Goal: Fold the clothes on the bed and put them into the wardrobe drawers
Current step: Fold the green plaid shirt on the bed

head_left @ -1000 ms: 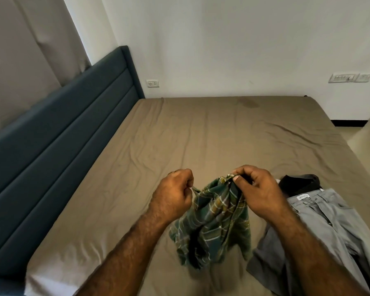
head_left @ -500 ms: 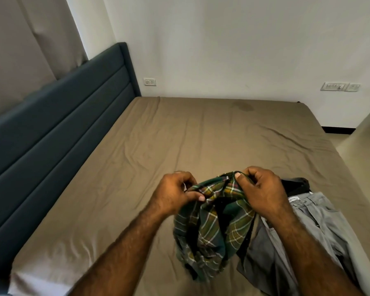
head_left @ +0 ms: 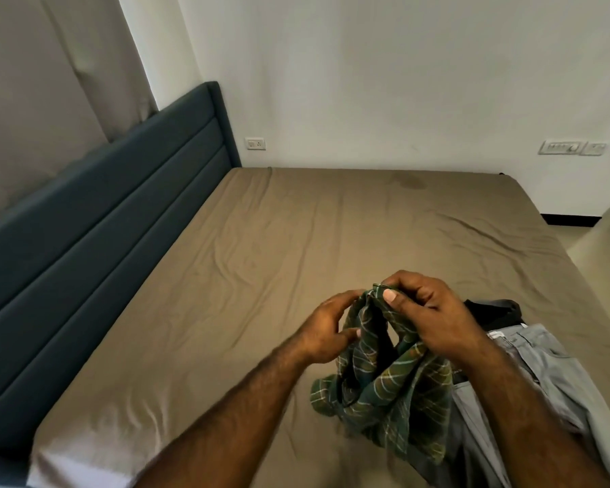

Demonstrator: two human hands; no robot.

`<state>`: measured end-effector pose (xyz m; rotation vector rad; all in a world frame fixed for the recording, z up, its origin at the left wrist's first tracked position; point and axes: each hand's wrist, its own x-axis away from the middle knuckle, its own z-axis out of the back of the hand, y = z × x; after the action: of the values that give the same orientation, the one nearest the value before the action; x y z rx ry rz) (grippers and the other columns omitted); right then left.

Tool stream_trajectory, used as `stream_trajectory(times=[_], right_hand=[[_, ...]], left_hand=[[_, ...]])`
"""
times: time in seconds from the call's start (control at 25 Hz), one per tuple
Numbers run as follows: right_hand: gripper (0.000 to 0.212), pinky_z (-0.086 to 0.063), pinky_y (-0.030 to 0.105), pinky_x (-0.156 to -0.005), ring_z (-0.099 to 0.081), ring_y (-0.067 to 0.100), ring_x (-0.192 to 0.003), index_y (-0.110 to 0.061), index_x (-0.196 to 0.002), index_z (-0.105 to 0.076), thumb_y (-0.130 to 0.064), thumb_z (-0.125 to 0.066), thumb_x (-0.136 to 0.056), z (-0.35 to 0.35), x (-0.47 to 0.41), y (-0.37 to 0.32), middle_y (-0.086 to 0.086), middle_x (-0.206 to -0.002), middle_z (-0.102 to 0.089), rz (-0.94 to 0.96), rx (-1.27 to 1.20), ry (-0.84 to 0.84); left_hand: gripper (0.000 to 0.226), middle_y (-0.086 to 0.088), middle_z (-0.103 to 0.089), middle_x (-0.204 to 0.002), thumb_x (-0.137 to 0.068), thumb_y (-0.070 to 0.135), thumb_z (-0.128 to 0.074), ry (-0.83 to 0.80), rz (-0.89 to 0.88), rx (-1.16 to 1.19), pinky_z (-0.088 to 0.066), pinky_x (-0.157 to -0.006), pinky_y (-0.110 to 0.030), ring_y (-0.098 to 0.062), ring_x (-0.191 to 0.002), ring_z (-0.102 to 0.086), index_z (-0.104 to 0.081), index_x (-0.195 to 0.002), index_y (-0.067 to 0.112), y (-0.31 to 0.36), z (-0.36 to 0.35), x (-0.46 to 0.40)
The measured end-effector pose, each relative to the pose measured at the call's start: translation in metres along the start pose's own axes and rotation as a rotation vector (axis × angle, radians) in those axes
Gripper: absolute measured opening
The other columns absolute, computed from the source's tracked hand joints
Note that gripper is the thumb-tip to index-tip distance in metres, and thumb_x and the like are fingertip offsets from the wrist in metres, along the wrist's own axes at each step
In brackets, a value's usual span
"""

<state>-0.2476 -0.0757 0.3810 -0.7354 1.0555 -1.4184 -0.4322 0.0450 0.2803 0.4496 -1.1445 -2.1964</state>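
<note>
- Right hand (head_left: pixel 434 313) pinches the top edge of the green plaid garment (head_left: pixel 384 378), thumb pressed on the cloth, fingers curled round the bunched hem.
- Left hand (head_left: pixel 326 327) sits just beside it, fingers loosely spread and touching the cloth's left side; whether it truly grips is hard to tell.
- The garment hangs straight down from the right hand, long axis vertical, lower folds crumpled on the bed (head_left: pixel 261 262) below both wrists.
- Both hands are close together, so I judge the next move needs them drawn apart along that top edge to open the cloth flat.
- Grey trousers (head_left: pixel 536 361) and a dark garment (head_left: pixel 490 311) lie just right of the right wrist, waiting unfolded.
</note>
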Motion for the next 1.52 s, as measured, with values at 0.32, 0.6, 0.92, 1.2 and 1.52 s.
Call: stream_trajectory(times=[0.32,0.6,0.92,1.2,1.52], right_hand=[[0.015,-0.040,0.020,-0.060,-0.067,0.015,-0.078,-0.025,-0.085,-0.069,-0.026,-0.068,-0.100,0.033,0.003,0.028,-0.006,-0.083,-0.071,-0.354,0.319,0.475],[0.040,-0.059,0.023,-0.069,-0.068,-0.002,-0.076,-0.051,-0.119,-0.064,-0.029,-0.079,-0.089,-0.013,0.009,0.015,-0.019,-0.086,-0.071,-0.078,0.271,0.137],[0.038,-0.056,0.026,-0.062,-0.065,0.003,-0.067,-0.049,-0.115,-0.067,-0.034,-0.084,-0.083,-0.026,-0.004,0.019,-0.015,-0.075,-0.067,-0.049,0.253,0.199],[0.028,-0.062,0.038,-0.082,-0.071,0.002,-0.091,-0.033,-0.110,-0.081,-0.046,-0.066,-0.089,-0.025,-0.010,0.021,-0.019,-0.100,-0.076,0.036,0.298,0.405],[0.031,-0.060,0.040,-0.079,-0.067,0.016,-0.092,-0.034,-0.125,-0.075,-0.027,-0.062,-0.098,-0.032,-0.012,0.024,-0.010,-0.102,-0.071,-0.029,0.439,0.368]], left_hand=[[0.022,-0.005,-0.070,-0.085,-0.089,0.030,-0.079,-0.088,0.189,0.944,-0.055,-0.074,-0.025,-0.013,-0.077,-0.065,-0.073,-0.089,0.008,0.005,0.041,0.005],[0.015,-0.007,-0.070,-0.081,-0.090,0.020,-0.067,-0.109,0.225,0.930,-0.053,-0.074,-0.032,-0.019,-0.074,-0.066,-0.076,-0.087,0.008,0.065,0.056,-0.008],[0.025,0.004,-0.061,-0.085,-0.093,0.012,-0.073,0.159,-0.264,-0.008,-0.053,-0.057,-0.040,-0.019,-0.066,-0.059,-0.053,-0.107,0.020,0.077,0.054,0.010],[0.010,-0.004,-0.074,-0.098,-0.097,0.016,-0.067,0.656,-0.575,-0.849,-0.054,-0.069,-0.043,-0.026,-0.084,-0.067,-0.076,-0.095,0.013,0.055,0.053,0.013],[0.012,0.001,-0.064,-0.076,-0.098,0.015,-0.069,0.416,-0.042,0.373,-0.055,-0.062,-0.034,-0.012,-0.067,-0.061,-0.063,-0.089,0.012,0.066,0.005,0.032]])
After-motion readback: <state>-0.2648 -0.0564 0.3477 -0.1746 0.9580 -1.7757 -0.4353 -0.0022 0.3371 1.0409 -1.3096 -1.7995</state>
